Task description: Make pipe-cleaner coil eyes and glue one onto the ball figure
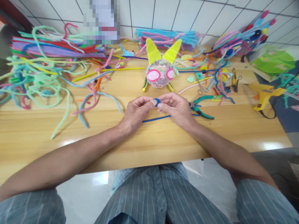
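Note:
Between the fingertips of my left hand (140,110) and my right hand (174,107) is a small dark blue coil (156,102), which looks like wound pipe cleaner. Both hands pinch it, one from each side, above the table. Beneath them lies a straight blue pipe cleaner (156,118), partly hidden by my right hand. Green-handled pliers (202,107) rest just right of that hand. Beyond the hands stands a clear ball figure (160,76) with yellow ears and pink-rimmed eye pieces.
Tangled pipe cleaners (46,84) spread over the left of the wooden table (102,149). Blue and pink bundles (168,39) lie along the wall. Scissors (202,87) and a yellow glue gun (266,93) with a cord are at right, near a green package (273,63).

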A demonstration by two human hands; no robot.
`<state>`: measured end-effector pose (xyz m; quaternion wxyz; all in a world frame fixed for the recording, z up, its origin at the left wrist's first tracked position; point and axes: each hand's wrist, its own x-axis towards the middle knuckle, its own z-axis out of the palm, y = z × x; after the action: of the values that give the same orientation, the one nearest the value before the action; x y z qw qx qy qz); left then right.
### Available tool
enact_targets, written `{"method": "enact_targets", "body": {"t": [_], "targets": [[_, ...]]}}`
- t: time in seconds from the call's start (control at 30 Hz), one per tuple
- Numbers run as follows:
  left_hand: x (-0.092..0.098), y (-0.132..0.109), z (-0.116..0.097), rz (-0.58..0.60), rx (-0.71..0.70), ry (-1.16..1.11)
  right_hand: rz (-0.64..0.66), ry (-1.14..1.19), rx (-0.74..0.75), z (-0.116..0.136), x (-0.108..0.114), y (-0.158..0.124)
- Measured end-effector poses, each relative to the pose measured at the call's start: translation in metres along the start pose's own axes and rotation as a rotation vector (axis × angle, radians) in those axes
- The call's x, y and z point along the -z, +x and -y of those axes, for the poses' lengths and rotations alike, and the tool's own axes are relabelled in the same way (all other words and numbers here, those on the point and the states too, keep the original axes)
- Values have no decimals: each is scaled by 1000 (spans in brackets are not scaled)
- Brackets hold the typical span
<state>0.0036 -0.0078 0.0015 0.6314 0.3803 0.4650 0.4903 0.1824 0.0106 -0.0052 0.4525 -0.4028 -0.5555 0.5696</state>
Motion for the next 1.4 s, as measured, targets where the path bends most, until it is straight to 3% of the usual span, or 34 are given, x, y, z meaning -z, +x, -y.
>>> {"method": "enact_targets", "body": {"t": [0.8,1.4], "targets": [[1,1,-5,112,-5,135,-91,-57,50,1,0,-1],[3,1,-8,175,-18,224,-58,-81,51,5,-2,-4]]}}
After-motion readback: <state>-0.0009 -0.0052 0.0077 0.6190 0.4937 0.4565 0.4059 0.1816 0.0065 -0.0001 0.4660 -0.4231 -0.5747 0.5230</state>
